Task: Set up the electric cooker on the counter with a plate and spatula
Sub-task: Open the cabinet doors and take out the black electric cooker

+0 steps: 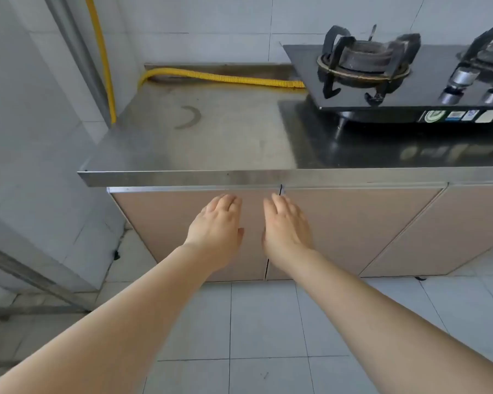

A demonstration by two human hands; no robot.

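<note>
Steel counter (pixel 211 143) carries a gas stove (pixel 396 78) at its right end and a yellow hose (pixel 225 78) along its back edge. Left hand (pixel 215 228) and right hand (pixel 286 227), fingers relaxed and holding nothing, reach toward 2 cabinet doors (pixel 353 223) below its front edge.

Both hands reach out side by side, fingers straight, left hand (pixel 217 223) and right hand (pixel 286 224) before the beige cabinet doors (pixel 353 223) under the steel surface (pixel 211 143); a gas stove (pixel 396 78) and yellow hose (pixel 225 78) sit on top
</note>
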